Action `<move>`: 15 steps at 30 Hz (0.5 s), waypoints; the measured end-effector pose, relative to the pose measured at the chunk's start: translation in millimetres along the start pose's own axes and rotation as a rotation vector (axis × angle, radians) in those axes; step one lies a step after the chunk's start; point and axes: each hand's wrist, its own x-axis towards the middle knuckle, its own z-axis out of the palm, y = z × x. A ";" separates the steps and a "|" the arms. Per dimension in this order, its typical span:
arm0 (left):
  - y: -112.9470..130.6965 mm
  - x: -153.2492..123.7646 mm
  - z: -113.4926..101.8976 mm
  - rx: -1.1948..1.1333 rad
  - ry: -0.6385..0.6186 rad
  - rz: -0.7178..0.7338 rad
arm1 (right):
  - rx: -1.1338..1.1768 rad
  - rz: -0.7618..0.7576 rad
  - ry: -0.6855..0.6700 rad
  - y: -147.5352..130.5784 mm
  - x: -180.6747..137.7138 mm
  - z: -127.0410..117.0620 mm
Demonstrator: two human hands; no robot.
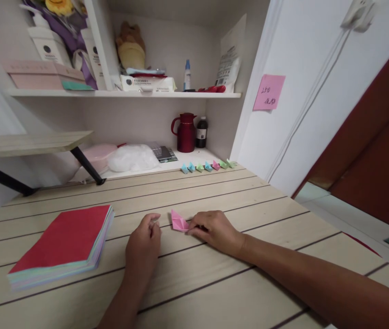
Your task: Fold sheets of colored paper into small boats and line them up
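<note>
A small folded pink paper boat [180,222] is on the wooden tabletop between my hands, its pointed peak facing up. My right hand [215,230] pinches its right end between thumb and fingers. To the left of the boat, a short gap away, is my left hand [144,242], loosely curled with thumb and index finger a little apart and nothing visible in it. A thick stack of coloured paper [64,235], red sheet on top, lies further left. Along the table's back edge runs a row of several small folded paper boats [208,166] in blue, green and pink.
Behind the table, a white shelf [139,94] holds bottles and boxes. Below it are a red jug [186,132], a dark bottle [201,132] and a white plastic bag [133,158]. A small raised wooden stand [30,142] on black legs occupies the back left.
</note>
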 end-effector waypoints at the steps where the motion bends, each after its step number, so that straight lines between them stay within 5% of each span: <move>1: -0.1 -0.3 -0.2 0.000 0.003 -0.003 | -0.019 0.014 0.003 0.8 3.3 1.3; 8: -5.2 4.1 1.6 -0.030 -0.018 -0.018 | -0.330 0.274 0.010 22.0 55.2 11.0; 15: -9.4 7.6 5.4 -0.028 -0.043 -0.014 | -0.485 0.361 -0.008 46.5 112.0 21.6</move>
